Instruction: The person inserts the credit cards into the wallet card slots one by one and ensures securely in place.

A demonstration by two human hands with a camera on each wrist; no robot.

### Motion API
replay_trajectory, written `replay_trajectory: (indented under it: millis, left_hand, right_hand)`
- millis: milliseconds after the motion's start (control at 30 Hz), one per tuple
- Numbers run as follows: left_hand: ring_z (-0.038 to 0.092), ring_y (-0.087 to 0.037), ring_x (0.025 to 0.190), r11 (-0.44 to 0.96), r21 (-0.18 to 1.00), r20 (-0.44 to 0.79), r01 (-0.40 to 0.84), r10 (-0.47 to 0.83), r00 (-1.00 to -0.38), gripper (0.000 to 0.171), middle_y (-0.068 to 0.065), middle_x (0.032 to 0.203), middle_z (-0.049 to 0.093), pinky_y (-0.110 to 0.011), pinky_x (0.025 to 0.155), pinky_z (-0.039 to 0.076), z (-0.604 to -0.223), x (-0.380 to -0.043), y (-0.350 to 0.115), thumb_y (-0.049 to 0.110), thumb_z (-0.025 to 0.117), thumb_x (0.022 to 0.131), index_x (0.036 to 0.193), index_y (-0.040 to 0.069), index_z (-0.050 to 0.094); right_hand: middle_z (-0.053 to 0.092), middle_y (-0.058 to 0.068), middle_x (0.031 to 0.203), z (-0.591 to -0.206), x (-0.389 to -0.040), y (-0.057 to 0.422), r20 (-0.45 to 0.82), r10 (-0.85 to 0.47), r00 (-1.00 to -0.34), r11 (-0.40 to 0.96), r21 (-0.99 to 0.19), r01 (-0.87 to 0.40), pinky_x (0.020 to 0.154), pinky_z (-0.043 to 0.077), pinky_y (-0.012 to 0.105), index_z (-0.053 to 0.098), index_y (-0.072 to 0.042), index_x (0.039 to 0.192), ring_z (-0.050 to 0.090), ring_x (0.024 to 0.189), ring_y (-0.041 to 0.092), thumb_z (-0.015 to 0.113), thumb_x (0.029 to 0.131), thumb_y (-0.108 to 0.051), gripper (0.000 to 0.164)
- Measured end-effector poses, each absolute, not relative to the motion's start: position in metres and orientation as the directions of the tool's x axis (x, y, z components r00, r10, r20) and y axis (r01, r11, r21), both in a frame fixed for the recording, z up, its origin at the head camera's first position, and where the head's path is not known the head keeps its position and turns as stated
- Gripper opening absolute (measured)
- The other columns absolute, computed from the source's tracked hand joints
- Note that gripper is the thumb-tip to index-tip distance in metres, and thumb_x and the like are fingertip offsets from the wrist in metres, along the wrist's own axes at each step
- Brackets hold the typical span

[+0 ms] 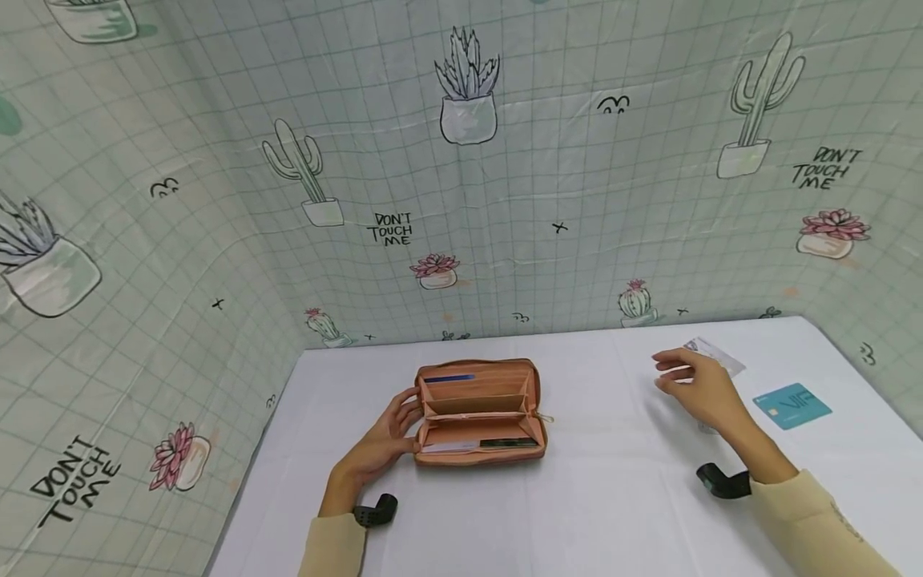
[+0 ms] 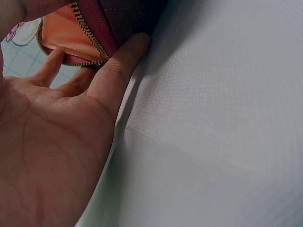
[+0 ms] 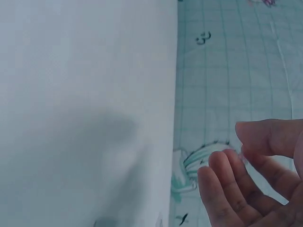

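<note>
An orange-brown zip wallet [image 1: 476, 460] lies spread open on the white table, its inner compartments facing up. A blue strip [image 1: 450, 377] shows in its far section, and a white edge [image 1: 450, 446] and a dark card edge [image 1: 508, 442] show in the near one. At the wallet's left end my left hand [image 1: 382, 441] holds its sides, thumb on the near side and fingers on the far side. The left wrist view shows the brass zipper [image 2: 87, 28] beside these fingers. Raised over the table's right part, my right hand [image 1: 703, 389] has loosely bent fingers and holds nothing.
A teal card [image 1: 793, 405] lettered VIP lies right of my right hand. Behind that hand is a pale, see-through card or sleeve [image 1: 721, 357], partly covered. A small pale thing [image 1: 707, 429] peeks out under the wrist. Patterned cloth [image 1: 505, 192] hangs around the table.
</note>
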State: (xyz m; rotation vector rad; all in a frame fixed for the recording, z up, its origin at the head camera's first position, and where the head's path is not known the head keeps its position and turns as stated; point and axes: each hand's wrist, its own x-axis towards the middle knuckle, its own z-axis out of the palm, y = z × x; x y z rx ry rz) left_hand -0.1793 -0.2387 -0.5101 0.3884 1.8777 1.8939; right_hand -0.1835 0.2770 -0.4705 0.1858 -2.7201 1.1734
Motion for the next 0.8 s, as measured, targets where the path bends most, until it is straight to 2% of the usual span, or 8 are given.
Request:
replay_trajectory:
  millis: [267,467,567,667,733,800]
  left_hand:
    - [0.027,-0.028,0.155,0.021,0.993,-0.108,-0.112,0.492,-0.864,0.103,-0.025,0.17,0.019,-0.022,0.108,0.044,-0.508,-0.178,-0.239,-0.008,0.072,0.088,0.168,0.006,0.009]
    - [0.034,-0.016,0.148,0.024,0.994,-0.107,-0.109,0.492,-0.864,0.103,-0.025,0.17,0.02,-0.022,0.108,0.044,-0.508,-0.178,-0.238,-0.008,0.072,0.088,0.168,0.006,0.009]
    - [0.035,-0.014,0.147,0.029,0.994,-0.106,-0.106,0.49,-0.865,0.103,-0.026,0.169,0.02,-0.022,0.108,0.044,-0.508,-0.177,-0.239,-0.008,0.073,0.088,0.168,0.005,0.009]
    - [0.034,-0.017,0.149,0.03,0.994,-0.105,-0.104,0.49,-0.865,0.104,-0.026,0.169,0.021,-0.022,0.108,0.044,-0.508,-0.177,-0.239,-0.007,0.074,0.088,0.168,0.005,0.009]
    - [0.034,-0.017,0.149,0.028,0.995,-0.1,-0.099,0.492,-0.865,0.103,-0.027,0.169,0.021,-0.022,0.108,0.044,-0.508,-0.177,-0.239,-0.006,0.074,0.088,0.168,0.005,0.009]
    - [0.035,-0.015,0.148,0.024,0.995,-0.099,-0.1,0.492,-0.865,0.104,-0.026,0.169,0.021,-0.022,0.108,0.044,-0.508,-0.177,-0.238,-0.006,0.074,0.088,0.168,0.005,0.009]
  right_hand:
    - [0.07,0.033,0.115,-0.486,-0.17,0.312,0.183,0.089,-0.979,0.723,-0.688,-0.063,0.064,0.047,0.016,0.064,0.013,0.128,0.073,0.093,0.04,0.077,0.089,0.0,0.043]
    - [0.065,0.038,0.117,-0.491,-0.161,0.328,0.123,0.171,-0.977,0.719,-0.694,0.039,0.063,0.045,0.018,0.058,0.017,0.131,0.068,0.103,0.052,0.077,0.089,0.0,0.049]
    - [0.063,0.04,0.119,-0.492,-0.157,0.333,0.091,0.197,-0.976,0.729,-0.68,0.084,0.069,0.047,0.028,0.055,0.019,0.133,0.064,0.107,0.055,0.076,0.089,-0.001,0.052]
    - [0.06,0.043,0.119,-0.493,-0.155,0.338,0.073,0.193,-0.979,0.744,-0.661,0.097,0.076,0.052,0.048,0.052,0.021,0.132,0.061,0.107,0.058,0.076,0.089,-0.002,0.054]
    - [0.058,0.044,0.119,-0.494,-0.153,0.34,0.054,0.183,-0.982,0.754,-0.648,0.105,0.081,0.051,0.059,0.05,0.022,0.132,0.059,0.108,0.06,0.075,0.089,-0.003,0.055]
    - [0.055,0.046,0.119,-0.496,-0.153,0.343,0.023,0.17,-0.985,0.762,-0.637,0.117,0.084,0.048,0.065,0.048,0.023,0.131,0.057,0.108,0.061,0.075,0.09,-0.005,0.057]
